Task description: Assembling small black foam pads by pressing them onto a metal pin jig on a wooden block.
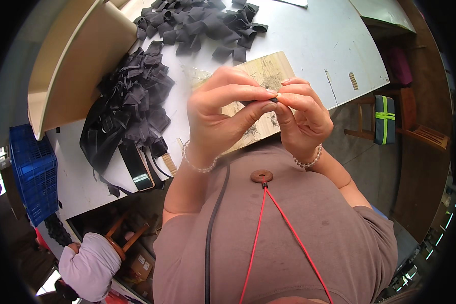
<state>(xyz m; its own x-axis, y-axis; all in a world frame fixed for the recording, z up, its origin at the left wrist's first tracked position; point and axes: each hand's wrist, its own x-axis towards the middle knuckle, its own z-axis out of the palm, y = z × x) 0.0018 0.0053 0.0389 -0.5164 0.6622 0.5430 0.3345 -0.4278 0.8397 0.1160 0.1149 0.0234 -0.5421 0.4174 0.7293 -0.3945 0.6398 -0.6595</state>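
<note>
My left hand [219, 109] and my right hand [304, 114] meet above a worn wooden board [276, 67] at the table's near edge. Between their pinched fingertips is a small black piece [274, 100], mostly covered by the fingers, so its exact kind does not show. To the left of my hands lies a heap of cut black fabric pieces [142, 93]. Farther back, more black fabric pieces [202, 25], some of them curled into loops, are spread over the table. Dark threads or scraps are scattered on the board.
The white table [314, 45] carries a tall beige panel [76, 66] at its left. A long black strip [100, 139] hangs by the near left edge. Beyond are a blue crate [33, 172], a person in a pale shirt [88, 266], and a stool with a strapped cushion [385, 121] at right.
</note>
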